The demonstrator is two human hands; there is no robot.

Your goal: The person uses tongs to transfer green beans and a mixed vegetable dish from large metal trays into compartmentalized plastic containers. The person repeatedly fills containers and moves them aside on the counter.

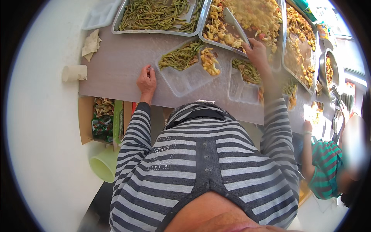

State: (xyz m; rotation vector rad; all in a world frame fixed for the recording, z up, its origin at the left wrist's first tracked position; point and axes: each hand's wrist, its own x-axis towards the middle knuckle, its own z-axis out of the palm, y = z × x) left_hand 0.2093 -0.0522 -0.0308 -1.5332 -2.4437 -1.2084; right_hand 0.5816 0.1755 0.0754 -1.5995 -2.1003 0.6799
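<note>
My right hand (256, 52) grips the handle of a metal serving utensil (236, 24), whose broad end is over the metal tray of cooked cauliflower (218, 44). Resting at the table's front part, my left hand (147, 79) has curled fingers, close to the left side of a clear plastic compartment container (185, 87). That container holds green beans (181, 55) and cauliflower (209, 61) in separate compartments. Partly behind my right forearm lies another compartment container (242, 94) with green beans and some cauliflower. Whether my left fingers hold anything small, I cannot tell.
A metal tray of green beans (153, 14) stands at the back left, with another food tray (300, 46) to the right. Empty plastic containers (101, 13), a crumpled cloth (91, 45) and a paper roll (74, 73) are at the left. A co-worker (324, 165) works at right.
</note>
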